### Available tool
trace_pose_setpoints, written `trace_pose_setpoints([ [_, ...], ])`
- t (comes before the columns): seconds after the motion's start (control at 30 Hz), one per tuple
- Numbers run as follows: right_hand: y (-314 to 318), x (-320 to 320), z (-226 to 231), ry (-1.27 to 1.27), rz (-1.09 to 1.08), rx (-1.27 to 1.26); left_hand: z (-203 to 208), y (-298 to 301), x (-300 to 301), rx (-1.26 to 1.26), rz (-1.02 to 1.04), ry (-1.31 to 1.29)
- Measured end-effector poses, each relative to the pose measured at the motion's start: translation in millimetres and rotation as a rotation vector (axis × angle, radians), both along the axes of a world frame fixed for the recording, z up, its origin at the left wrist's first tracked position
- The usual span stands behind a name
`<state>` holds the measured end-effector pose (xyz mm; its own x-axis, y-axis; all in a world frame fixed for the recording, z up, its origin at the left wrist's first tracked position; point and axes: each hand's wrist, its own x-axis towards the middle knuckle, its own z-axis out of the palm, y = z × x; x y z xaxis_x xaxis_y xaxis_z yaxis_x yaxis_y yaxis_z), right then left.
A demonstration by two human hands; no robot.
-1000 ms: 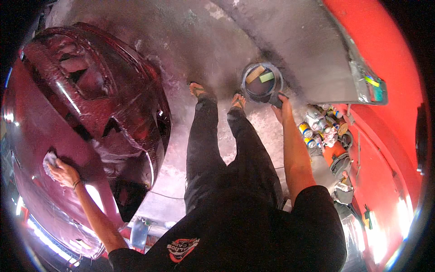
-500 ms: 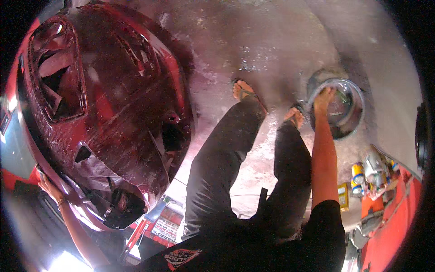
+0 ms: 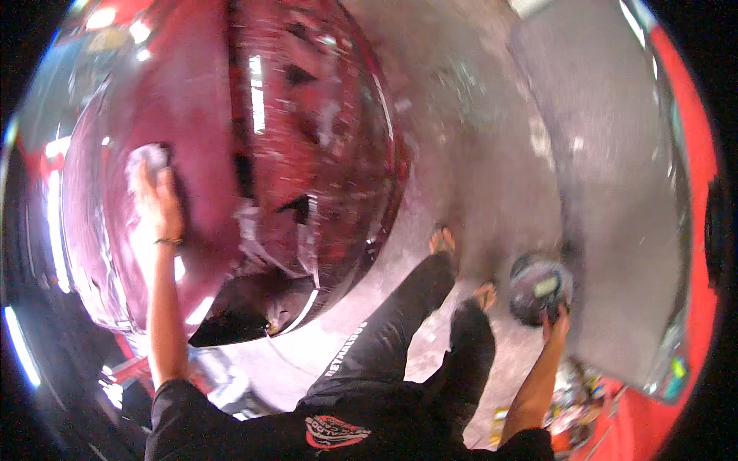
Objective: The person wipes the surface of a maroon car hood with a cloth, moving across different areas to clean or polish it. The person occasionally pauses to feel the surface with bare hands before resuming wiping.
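While hands [image 3: 159,206] [image 3: 555,324] lie apart, white lettering [image 3: 338,349] marks trousers [image 3: 393,324].

Blur obscures the right grip [image 3: 555,324], and the left grip [image 3: 160,203] partly hides a pale wad [image 3: 154,156].

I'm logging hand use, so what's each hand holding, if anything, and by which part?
The left hand holds a pale wad by its near side against the maroon car. The right hand is at the bucket; blur hides whether it grips anything.
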<state>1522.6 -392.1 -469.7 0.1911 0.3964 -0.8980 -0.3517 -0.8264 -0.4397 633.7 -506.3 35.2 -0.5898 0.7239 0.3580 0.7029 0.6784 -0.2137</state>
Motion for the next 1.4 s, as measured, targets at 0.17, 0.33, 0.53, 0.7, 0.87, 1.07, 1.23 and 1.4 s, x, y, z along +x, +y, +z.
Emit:
trace_pose_setpoints([
  [0.17,121,-148,195,0.315,0.187,0.28,-3,-7,29,0.023,0.128,0.059],
  [0.33,236,-436,358,0.381,0.664,0.662,3,11,28,0.108,0.154,-0.056],
  [0.53,196,-748,450,-0.044,1.476,1.571,8,26,-48,0.244,0.428,0.02],
  [0.7,92,-800,437,-0.365,1.789,1.928,13,43,-64,0.236,0.658,0.052],
  [0.87,186,-877,430,-0.513,1.851,1.976,13,65,-49,0.267,0.767,0.024],
  [1.07,261,-978,467,-0.431,1.756,1.672,20,79,-54,0.273,0.782,0.046],
  [1.23,173,-881,455,-0.022,2.036,2.123,23,60,-49,0.266,0.812,0.056],
  [1.4,311,-1002,459,-0.364,2.015,1.977,10,71,-51,0.328,0.798,0.012],
])
